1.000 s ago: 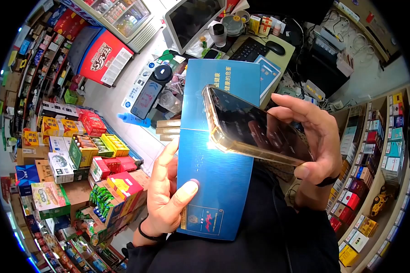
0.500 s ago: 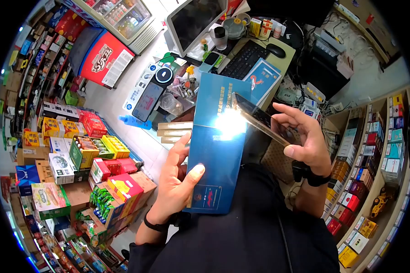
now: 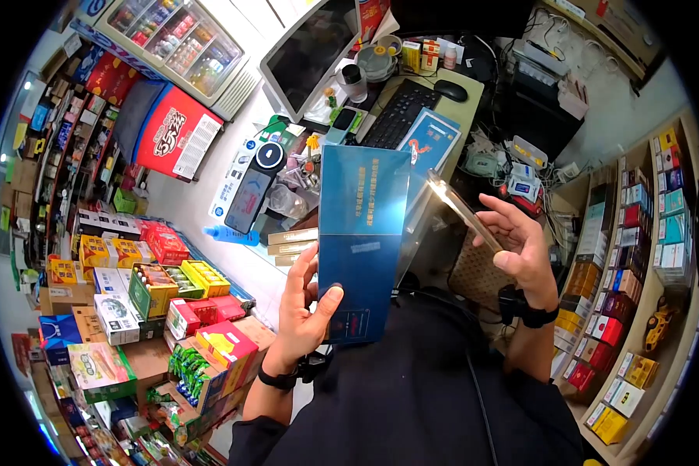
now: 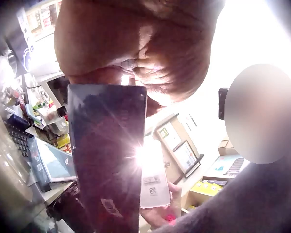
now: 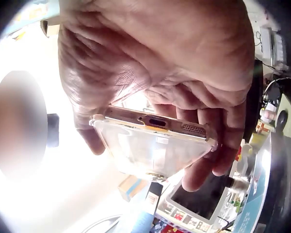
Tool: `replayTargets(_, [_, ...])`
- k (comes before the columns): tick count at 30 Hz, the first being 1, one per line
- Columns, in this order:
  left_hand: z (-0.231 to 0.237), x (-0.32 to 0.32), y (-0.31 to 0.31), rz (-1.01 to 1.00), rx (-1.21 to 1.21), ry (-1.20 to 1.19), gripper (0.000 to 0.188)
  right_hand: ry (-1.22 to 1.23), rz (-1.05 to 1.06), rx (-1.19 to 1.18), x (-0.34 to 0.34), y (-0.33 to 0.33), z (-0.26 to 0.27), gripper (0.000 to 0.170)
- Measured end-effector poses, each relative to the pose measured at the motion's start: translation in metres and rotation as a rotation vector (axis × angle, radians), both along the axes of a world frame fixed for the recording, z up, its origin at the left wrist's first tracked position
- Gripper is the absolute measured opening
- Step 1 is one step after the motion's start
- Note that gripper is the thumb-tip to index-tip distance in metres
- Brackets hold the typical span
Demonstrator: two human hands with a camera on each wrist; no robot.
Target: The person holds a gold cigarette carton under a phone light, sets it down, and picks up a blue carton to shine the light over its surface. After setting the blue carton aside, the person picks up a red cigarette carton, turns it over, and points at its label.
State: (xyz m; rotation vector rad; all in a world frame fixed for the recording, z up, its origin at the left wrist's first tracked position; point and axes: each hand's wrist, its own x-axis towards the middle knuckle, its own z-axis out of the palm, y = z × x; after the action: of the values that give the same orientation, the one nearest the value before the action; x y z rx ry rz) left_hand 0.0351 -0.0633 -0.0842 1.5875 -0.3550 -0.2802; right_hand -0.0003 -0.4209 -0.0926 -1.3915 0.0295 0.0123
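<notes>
A long blue box [image 3: 363,256] with gold lettering on its upper part is upright in the head view. My left hand [image 3: 303,311] grips its lower left edge, thumb on the front face. To the right, my right hand [image 3: 520,252] holds a phone [image 3: 466,211] by its lower end, tilted, with its light shining toward the box and a space between them. The left wrist view shows the box [image 4: 106,160] beside the phone's pale back [image 4: 155,182]. In the right wrist view the phone's port end [image 5: 157,124] lies between thumb and fingers.
Beyond the box stand a monitor [image 3: 311,58], a keyboard [image 3: 396,113], a mouse [image 3: 450,91] and a payment device [image 3: 252,190]. Stacked gold boxes [image 3: 291,248] lie left of it. Cartons [image 3: 151,291] fill the left, shelved packs [image 3: 617,311] the right.
The phone has swung away from the box to the right and now shows edge-on. The box appears more upright and a little lower, still in my left hand. The head view has shifted slightly.
</notes>
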Motion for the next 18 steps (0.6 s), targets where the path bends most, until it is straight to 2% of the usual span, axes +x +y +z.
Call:
replayTargets(11, [0.005, -0.001, -0.005, -0.03, -0.058, 0.053, 0.07, -0.058, -0.218, -0.055, -0.02, -0.011, -0.012, 0.087])
replayTargets(18, [0.008, 0.001, -0.005, -0.023, -0.17, 0.123, 0.074, -0.014, -0.408, 0.096, -0.022, -0.016, -0.034, 0.089])
